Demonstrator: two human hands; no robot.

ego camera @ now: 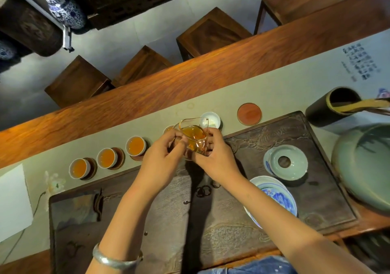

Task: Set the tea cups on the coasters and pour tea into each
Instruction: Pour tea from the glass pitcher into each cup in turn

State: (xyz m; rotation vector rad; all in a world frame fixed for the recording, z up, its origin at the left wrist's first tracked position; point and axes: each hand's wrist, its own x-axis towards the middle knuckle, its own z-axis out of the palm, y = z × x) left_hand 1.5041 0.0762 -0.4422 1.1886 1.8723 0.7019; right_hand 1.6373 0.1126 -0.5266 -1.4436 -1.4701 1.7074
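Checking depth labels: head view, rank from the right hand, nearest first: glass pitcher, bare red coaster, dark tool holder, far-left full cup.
1. Glass pitcher: held in the right hand, with the left hand also on it.
2. Bare red coaster: on the runner, up and right of the hand.
3. Far-left full cup and dark tool holder: on opposite sides of the hand, too close to call.

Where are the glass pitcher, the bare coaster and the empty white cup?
glass pitcher (193, 135): head view, on the tea inside it.
bare coaster (249, 113): head view, on its red centre.
empty white cup (212, 119): head view, on its inner wall.
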